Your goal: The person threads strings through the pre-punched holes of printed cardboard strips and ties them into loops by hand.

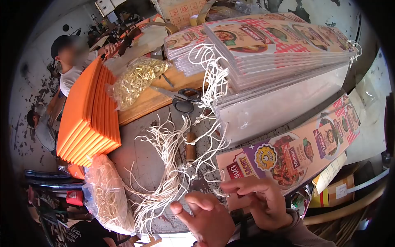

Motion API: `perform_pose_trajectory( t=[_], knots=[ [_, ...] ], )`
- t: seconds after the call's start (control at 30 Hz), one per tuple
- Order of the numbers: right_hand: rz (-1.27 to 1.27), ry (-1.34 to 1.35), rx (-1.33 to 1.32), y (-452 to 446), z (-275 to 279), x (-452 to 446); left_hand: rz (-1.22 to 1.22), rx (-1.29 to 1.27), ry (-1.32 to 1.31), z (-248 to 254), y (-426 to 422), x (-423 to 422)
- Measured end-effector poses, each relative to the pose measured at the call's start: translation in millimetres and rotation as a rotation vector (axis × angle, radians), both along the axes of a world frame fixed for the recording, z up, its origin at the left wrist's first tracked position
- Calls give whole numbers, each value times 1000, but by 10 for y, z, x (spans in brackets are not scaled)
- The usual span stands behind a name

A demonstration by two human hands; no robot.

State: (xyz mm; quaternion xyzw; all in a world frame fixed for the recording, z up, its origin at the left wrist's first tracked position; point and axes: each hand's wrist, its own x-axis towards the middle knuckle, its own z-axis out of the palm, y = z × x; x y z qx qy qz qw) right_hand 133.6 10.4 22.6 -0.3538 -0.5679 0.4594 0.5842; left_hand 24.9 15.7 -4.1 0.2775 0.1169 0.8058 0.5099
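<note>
My left hand is at the bottom edge, its fingers partly bent and apart, with nothing visible in them. Beside it my right hand reaches over the near end of a long printed food-brand banner, forefinger stretched out and thumb apart. Thin white cord is tied at that end of the banner, close to the right fingertips. Left of my hands, a loose bundle of cut white cords is spread on the grey table. An awl-like tool with a wooden handle lies among the cords.
A tall stack of plastic-covered printed banners with corded ends fills the far right. Black-handled scissors and a bag of gold-coloured metal pieces lie beyond. Orange folded sheets and a cord-filled bag stand left; people are behind.
</note>
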Motion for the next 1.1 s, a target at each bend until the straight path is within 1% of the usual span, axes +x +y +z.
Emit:
perform_pose_trajectory(
  t=[0.1, 0.17, 0.3, 0.33, 0.37, 0.4, 0.43, 0.5, 0.57, 0.7, 0.77, 0.8, 0.87, 0.97, 1.1],
  knots=[
    [-19, -73, 29, 15, -2, 14, -18, -49, 58, -25, 1, 12],
    [-27, -209, 78, 19, 0, 18, 9, -23, 31, -33, -2, 17],
    [37, -176, 154, 36, -57, -44, 43, -9, -10, 32, -3, 71],
    [-88, -250, 188, 32, -14, -92, -17, 134, -80, 67, 30, 102],
    [-215, -323, 221, 22, 11, -123, -48, 206, -116, 128, 44, 158],
    [-218, -324, 222, 7, -13, -134, -82, 277, -151, 204, 66, 217],
    [-266, -338, 230, -10, -60, -145, 122, 10, -172, 377, 66, 323],
    [-320, -357, 239, -30, -72, -136, 317, -261, -193, 416, 41, 349],
    [-322, -384, 273, -46, -46, -117, 15, 70, -69, 200, -13, 226],
    [-414, -446, 272, -63, -21, -152, 42, 122, -61, -15, -37, 212],
    [-480, -358, 219, -93, -24, -207, 95, 199, -30, -34, -11, 179],
    [-486, -354, 221, -89, -24, -201, 90, 203, -27, -5, -11, 191],
    [-459, -418, 300, -75, -26, -179, 82, 88, -75, 94, -31, 246],
    [-430, -419, 266, -72, 11, -198, 84, 82, -124, 186, -13, 284],
    [-418, -446, 283, -72, 2, -186, 71, 95, -120, 45, -15, 216]
  ],
)
